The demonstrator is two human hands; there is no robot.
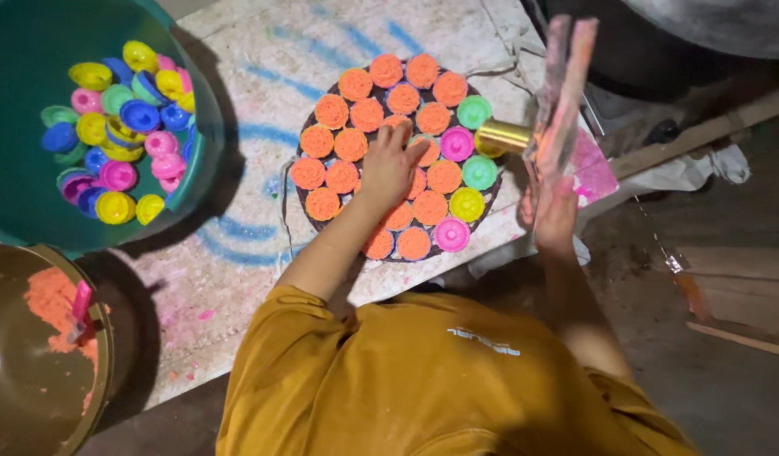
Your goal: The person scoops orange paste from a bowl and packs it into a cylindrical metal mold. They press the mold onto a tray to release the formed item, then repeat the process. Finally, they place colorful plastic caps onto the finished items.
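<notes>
Orange powder-filled small round moulds point(353, 145), packed in rows on dark round tray point(302, 196); tray set on pale, blue-streaked counter point(237, 101). Right edge of tray occupied by green, pink and yellow round plastic moulds point(479, 172), apparently unfilled.

Left hand point(390, 163): open, palm down, fingers spread, pressed flat on orange moulds near centre of tray. Contact with several moulds at once; none gripped.

Right hand point(555, 213): raised off right edge of tray, closed around lower end of flat pink-stained wooden paddle point(561, 93). Paddle held upright, blurred, apart from moulds. Short gold metal cylinder point(504, 134) lying just beside paddle at tray's right rim; contact with paddle not determinable.

Position of moulds relative to hands: directly beneath left hand; left of and below right hand, near but not touching.

Surroundings:
- Teal plastic bucket point(200, 160) at upper left, holding loose yellow, blue, pink and green plastic moulds point(119, 127).
- Brown round basin point(102, 338) at lower left, containing heap of orange powder point(50, 300) with pink scoop point(79, 308) stuck in it.
- Pink powder stains on cloth right of tray.
- Mustard-yellow shirt point(423, 380) in lower centre of view.
</notes>
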